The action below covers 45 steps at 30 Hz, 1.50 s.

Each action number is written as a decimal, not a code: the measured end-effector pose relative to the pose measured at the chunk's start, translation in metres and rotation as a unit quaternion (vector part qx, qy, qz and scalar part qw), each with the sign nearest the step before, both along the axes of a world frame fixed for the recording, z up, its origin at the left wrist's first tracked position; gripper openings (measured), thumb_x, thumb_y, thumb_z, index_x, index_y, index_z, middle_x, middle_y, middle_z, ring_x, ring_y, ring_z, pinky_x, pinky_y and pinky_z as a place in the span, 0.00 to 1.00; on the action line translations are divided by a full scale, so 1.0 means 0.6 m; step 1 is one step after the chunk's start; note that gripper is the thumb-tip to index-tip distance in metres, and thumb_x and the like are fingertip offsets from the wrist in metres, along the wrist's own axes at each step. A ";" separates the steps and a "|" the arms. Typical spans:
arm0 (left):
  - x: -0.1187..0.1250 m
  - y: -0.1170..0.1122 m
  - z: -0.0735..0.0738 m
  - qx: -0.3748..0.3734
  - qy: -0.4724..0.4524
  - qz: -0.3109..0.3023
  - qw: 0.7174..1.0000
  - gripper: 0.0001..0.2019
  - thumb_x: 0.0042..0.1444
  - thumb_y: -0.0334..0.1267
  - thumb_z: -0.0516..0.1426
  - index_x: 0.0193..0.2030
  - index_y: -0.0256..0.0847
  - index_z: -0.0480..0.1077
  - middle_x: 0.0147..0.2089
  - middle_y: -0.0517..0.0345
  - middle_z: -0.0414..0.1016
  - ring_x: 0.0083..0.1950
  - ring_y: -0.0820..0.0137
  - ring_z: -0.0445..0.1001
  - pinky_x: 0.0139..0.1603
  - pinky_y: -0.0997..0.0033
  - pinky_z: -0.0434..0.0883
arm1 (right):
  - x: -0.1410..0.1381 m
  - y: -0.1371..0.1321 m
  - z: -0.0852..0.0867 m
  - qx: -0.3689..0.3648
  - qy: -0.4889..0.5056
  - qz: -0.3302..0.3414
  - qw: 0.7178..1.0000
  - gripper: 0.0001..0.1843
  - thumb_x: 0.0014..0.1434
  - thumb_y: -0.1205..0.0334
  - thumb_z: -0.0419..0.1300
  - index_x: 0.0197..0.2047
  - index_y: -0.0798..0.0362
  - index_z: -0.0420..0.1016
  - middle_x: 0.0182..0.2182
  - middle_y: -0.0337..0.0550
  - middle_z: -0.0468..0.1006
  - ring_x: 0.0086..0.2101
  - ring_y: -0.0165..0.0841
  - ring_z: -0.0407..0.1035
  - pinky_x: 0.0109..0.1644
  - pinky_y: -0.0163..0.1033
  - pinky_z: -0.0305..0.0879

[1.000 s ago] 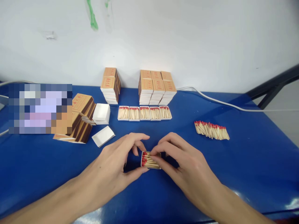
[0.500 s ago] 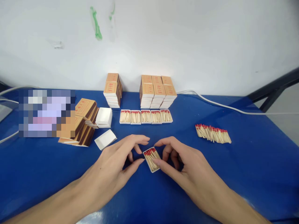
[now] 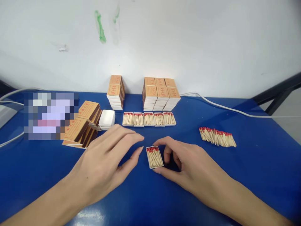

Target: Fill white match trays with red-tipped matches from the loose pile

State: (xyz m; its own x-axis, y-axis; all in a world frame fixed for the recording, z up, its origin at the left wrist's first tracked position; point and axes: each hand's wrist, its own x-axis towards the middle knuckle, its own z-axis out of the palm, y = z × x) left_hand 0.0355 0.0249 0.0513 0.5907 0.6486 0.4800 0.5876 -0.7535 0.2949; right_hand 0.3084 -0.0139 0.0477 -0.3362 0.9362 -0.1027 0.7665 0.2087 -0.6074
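Note:
A small white matchbox tray (image 3: 154,157) filled with red-tipped matches lies on the blue table, its match heads facing away from me. My right hand (image 3: 185,160) holds it from the right, thumb at the near edge and forefinger at the far edge. To its left, my left hand (image 3: 110,153) hovers open, thumb and fingers apart, touching nothing. Beyond my hands stands a row of several filled trays (image 3: 149,119). A stack of empty white trays (image 3: 107,118) sits just past my left fingers. On the right, a loose pile of matches (image 3: 217,137) lies on the table.
Stacked matchboxes (image 3: 162,92) and a narrower stack (image 3: 115,92) stand against the white wall (image 3: 188,37). Flattened-looking matchbox sleeves (image 3: 81,125) are heaped at left beside a blurred-out patch. A white cable (image 3: 218,108) runs along the back right of the blue table (image 3: 235,175).
My left hand has moved left, away from the filled tray, and now covers the loose empty tray. My right thumb has shifted to the tray's near edge, and the tray sits straighter.

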 end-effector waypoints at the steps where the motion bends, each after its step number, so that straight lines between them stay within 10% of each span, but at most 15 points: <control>1: -0.002 -0.003 -0.001 0.010 0.005 0.014 1.000 0.10 0.78 0.32 0.61 0.61 0.49 0.72 0.50 0.63 0.85 0.47 0.71 0.84 0.56 0.67 0.79 | -0.006 0.004 0.000 0.002 -0.011 -0.010 1.000 0.25 0.66 0.57 0.80 0.61 0.43 0.78 0.35 0.29 0.81 0.27 0.31 0.73 0.31 0.39 0.63; 5: -0.017 -0.016 0.004 0.036 0.043 0.105 0.993 0.03 0.80 0.37 0.59 0.55 0.50 0.74 0.31 0.69 0.76 0.28 0.71 0.74 0.35 0.62 0.66 | -0.029 0.021 0.001 0.008 -0.036 -0.030 0.999 0.23 0.68 0.54 0.78 0.60 0.44 0.77 0.32 0.27 0.80 0.28 0.34 0.76 0.32 0.41 0.62; 15: -0.022 -0.039 0.023 0.041 0.248 0.258 0.933 0.19 0.79 0.50 0.50 0.35 0.48 0.66 0.19 0.60 0.63 0.17 0.63 0.63 0.30 0.67 0.41 | -0.039 0.039 0.023 -0.044 -0.014 -0.003 0.999 0.24 0.71 0.62 0.73 0.65 0.43 0.74 0.36 0.28 0.83 0.32 0.33 0.77 0.35 0.40 0.64; 21: -0.021 -0.047 0.014 0.053 0.286 0.142 0.946 0.17 0.70 0.27 0.46 0.46 0.39 0.77 0.20 0.59 0.70 0.15 0.58 0.73 0.26 0.65 0.43 | -0.067 0.069 0.021 -0.017 -0.042 0.047 0.998 0.23 0.70 0.61 0.74 0.64 0.47 0.74 0.32 0.29 0.84 0.30 0.34 0.77 0.35 0.41 0.61; 29: -0.019 -0.074 -0.001 -0.064 0.205 -0.003 0.977 0.13 0.64 0.26 0.51 0.34 0.49 0.66 0.21 0.67 0.73 0.15 0.61 0.75 0.22 0.55 0.47 | -0.110 0.089 0.007 0.014 -0.057 0.059 0.997 0.26 0.70 0.56 0.75 0.66 0.48 0.73 0.30 0.29 0.83 0.27 0.34 0.75 0.32 0.40 0.55; 45: 0.013 -0.071 -0.035 -0.092 0.092 -0.027 0.991 0.13 0.71 0.28 0.58 0.35 0.48 0.64 0.24 0.69 0.73 0.18 0.65 0.76 0.21 0.55 0.52 | -0.119 0.112 -0.002 0.055 -0.116 0.034 0.991 0.43 0.71 0.46 0.75 0.77 0.58 0.63 0.35 0.37 0.85 0.30 0.38 0.76 0.32 0.40 0.56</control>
State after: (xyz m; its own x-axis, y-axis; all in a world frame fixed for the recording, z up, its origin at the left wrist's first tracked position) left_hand 0.0433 -0.0179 0.0305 0.6941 0.6799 0.2366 0.6042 -0.7289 0.3219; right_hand 0.2372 0.0530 0.0466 -0.3787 0.9218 -0.0836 0.8645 0.3200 -0.3876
